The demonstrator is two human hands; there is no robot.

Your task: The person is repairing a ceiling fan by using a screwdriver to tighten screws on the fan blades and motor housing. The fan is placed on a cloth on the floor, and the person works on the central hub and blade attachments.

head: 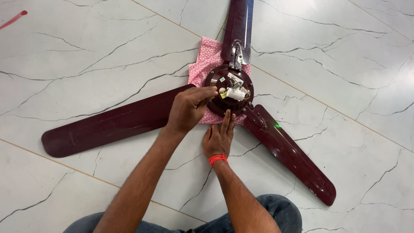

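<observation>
The maroon three-bladed metal ceiling fan (181, 113) lies on the marble floor (86, 56). Left hand (187, 110) pinches at its hub; right hand (220, 138) rests flat, fingers together, just below. It looks heavy and rigid: grip the hub, as blades may bend.

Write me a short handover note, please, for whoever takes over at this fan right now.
Left hand: fingertips pinched at the left side of the maroon fan hub; whether they grip anything is unclear.
Right hand: flat on the floor, fingers touching the hub's near edge.
The hub lies on a pink cloth, all three blades attached; white capacitor and wires are exposed.
Done and left: cannot tell.
</observation>
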